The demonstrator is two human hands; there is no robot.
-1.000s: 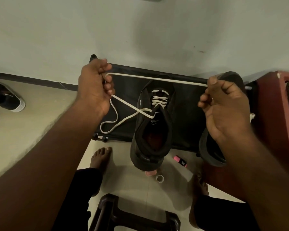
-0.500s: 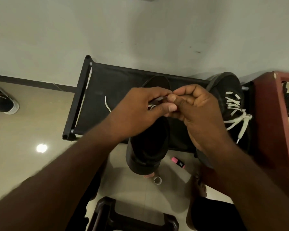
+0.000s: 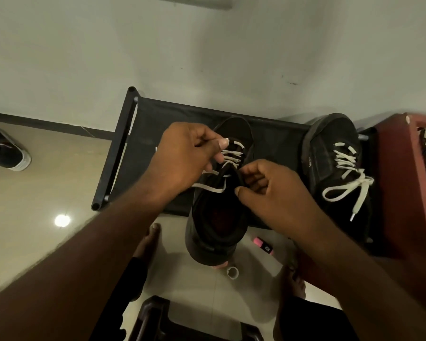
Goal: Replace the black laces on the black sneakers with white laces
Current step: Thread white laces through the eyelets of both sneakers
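A black sneaker [image 3: 214, 225] lies on the black rack [image 3: 148, 124], heel hanging over the front edge, with a white lace [image 3: 231, 156] crossed through its upper eyelets. My left hand [image 3: 185, 161] hovers over the shoe's left side and pinches the lace near the top rows; a loose lace strand runs below it. My right hand [image 3: 268, 190] has curled fingers at the tongue's right edge, gripping the lace or the eyelet flap there. A second black sneaker [image 3: 330, 158] at the rack's right end carries a tied white lace [image 3: 347, 178].
A dark red cabinet [image 3: 401, 193] stands at the right. On the tiled floor lie a pink marker [image 3: 262, 245] and a small tape roll [image 3: 232, 272]. Another shoe [image 3: 5, 153] lies far left. A dark stool [image 3: 158, 321] and bare feet are below.
A second ago both hands stretched the lace wide apart. They came together over the shoe, and now sit apart at its eyelets, left on the lace, right at the tongue.
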